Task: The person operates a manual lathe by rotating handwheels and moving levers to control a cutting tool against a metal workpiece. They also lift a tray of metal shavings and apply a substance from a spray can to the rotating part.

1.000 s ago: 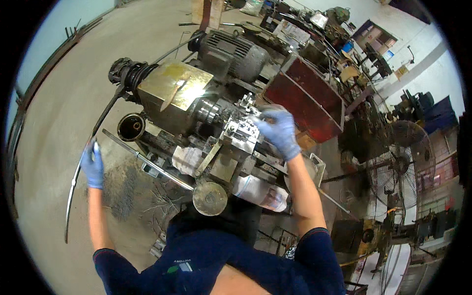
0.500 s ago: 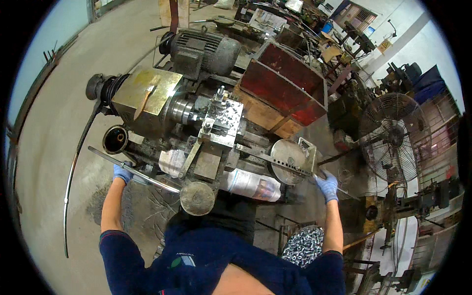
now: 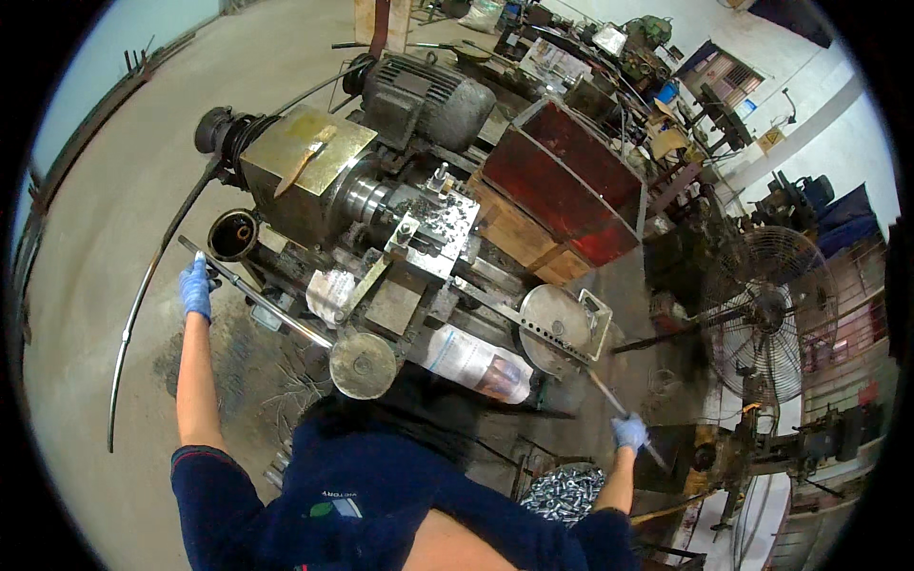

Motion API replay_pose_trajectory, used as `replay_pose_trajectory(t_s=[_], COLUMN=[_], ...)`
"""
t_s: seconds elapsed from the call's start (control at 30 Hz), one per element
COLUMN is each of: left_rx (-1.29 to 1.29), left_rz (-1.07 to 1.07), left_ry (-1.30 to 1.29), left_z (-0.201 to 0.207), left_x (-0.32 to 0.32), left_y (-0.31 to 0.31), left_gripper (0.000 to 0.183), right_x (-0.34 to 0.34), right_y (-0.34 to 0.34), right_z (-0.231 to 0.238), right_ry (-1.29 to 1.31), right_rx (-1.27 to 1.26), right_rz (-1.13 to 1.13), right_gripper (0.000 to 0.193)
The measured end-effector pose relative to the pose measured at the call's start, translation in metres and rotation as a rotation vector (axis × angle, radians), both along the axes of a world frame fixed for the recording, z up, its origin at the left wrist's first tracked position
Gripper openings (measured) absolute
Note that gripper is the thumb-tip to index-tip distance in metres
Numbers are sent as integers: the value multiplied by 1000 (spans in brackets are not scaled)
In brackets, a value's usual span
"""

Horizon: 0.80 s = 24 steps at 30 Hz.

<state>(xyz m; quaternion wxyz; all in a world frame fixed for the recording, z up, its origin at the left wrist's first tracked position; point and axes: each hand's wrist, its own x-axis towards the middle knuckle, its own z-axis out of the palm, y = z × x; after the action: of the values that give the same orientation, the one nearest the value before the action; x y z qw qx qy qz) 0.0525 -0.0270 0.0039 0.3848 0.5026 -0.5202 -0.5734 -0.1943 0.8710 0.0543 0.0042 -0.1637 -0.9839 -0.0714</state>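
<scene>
My left hand (image 3: pixel 195 291), in a blue glove, is just below the left end of a long metal bar (image 3: pixel 279 315). One fingertip reaches up to the bar and the other fingers look apart, not wrapped round it. The bar slopes down to a round metal disc (image 3: pixel 364 365) at the front of a lathe-like machine (image 3: pixel 393 303). On the right, my gloved right hand (image 3: pixel 629 433) is closed round a thin rod (image 3: pixel 606 390). The rod runs down from near a large handwheel (image 3: pixel 555 330) and a perforated flat bar (image 3: pixel 514 309). Dark chips cover the metal block (image 3: pixel 438 228) by the chuck (image 3: pixel 367 201).
A red metal bin (image 3: pixel 562 181) stands on wood behind the machine. A large fan (image 3: pixel 766 309) is at the right. Below, a container of small metal parts (image 3: pixel 562 495) sits near my right forearm. A motor (image 3: pixel 428 100) and a round black-rimmed cup (image 3: pixel 232 235) flank the headstock.
My left hand has slid up toward the bar's left end. My right hand has moved down from beside the handwheel and now grips the rod. The whole view has turned slightly.
</scene>
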Motion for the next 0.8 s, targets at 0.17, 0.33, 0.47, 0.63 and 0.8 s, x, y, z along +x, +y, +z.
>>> replay_pose_trajectory(t_s=[0.17,0.33,0.47,0.63,0.8], left_rx=[27,-13,-24,-26,-25], left_rz=[184,208,228,228,234], left_ry=[92,100,106,89,54], left_z=[-18,-15,-14,-10,0], left_x=[-55,-55,-54,-52,-53], left_y=[26,36,37,36,42], left_gripper=[30,26,24,21,21], right_x=[112,197,202,204,207], right_y=[23,65,55,52,63], right_z=[-17,-19,-22,-18,-30], right_ry=[-21,-207,3,-89,-98], right_rx=[-78,5,-173,-127,-73], right_rz=[-120,-487,-298,-404,-365], right_gripper=[51,62,58,54,53])
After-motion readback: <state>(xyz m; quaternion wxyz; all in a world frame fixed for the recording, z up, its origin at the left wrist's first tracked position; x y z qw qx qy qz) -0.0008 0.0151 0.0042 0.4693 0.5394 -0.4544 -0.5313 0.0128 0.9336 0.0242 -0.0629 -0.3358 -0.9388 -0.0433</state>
